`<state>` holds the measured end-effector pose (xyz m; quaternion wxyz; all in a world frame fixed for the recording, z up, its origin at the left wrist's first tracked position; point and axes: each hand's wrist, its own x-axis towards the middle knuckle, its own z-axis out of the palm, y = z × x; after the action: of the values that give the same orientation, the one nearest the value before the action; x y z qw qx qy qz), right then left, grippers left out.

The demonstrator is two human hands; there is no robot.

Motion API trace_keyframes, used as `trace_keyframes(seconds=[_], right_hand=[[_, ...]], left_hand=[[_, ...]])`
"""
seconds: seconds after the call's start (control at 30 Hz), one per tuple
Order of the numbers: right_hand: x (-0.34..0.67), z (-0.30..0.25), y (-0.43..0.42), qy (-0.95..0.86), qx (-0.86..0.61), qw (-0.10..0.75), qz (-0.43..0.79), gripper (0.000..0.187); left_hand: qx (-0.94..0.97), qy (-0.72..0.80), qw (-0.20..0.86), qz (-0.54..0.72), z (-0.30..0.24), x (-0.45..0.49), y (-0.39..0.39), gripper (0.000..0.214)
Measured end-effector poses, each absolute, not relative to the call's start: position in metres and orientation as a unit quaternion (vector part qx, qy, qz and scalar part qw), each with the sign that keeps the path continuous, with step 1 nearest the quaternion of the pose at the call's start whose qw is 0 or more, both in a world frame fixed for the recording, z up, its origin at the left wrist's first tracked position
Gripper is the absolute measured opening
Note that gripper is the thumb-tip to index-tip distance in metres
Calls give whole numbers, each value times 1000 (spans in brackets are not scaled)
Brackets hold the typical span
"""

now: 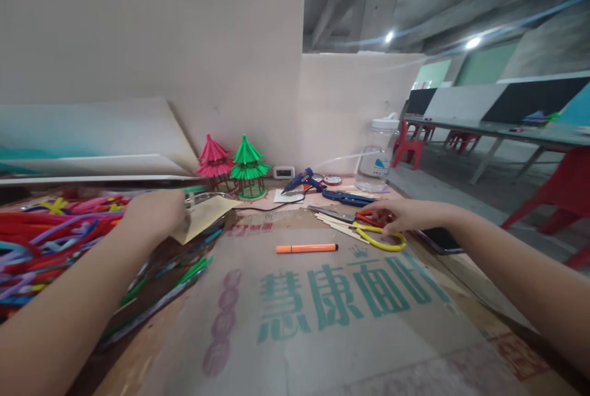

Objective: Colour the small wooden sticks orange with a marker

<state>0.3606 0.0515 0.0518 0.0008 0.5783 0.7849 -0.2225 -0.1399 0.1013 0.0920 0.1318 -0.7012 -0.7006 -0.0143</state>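
My left hand reaches forward at the left, fingers closed around a tan sheet of paper and a metal tool I cannot name. My right hand lies on the cluster of scissors at the right, fingers curled over the red-handled scissors, just above the yellow-handled scissors. An orange marker lies on the flattened cardboard between my hands.
A heap of coloured pipe cleaners fills the left. Pink and green pagoda models stand at the back by a blue glue gun, blue scissors, wooden sticks, a plastic jar and a phone.
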Motion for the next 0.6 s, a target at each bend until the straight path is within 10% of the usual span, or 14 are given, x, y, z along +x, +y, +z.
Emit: trace_keyframes(seconds=[0.37,0.6], right_hand=[[340,24,50,835,549,-44,-6,55],[352,35,49,794,580,-39,180,55]], left_hand=[[-794,-578,24,-186,98,-94,89,41],[-816,-415,-260,-308,98,-52,44,43]])
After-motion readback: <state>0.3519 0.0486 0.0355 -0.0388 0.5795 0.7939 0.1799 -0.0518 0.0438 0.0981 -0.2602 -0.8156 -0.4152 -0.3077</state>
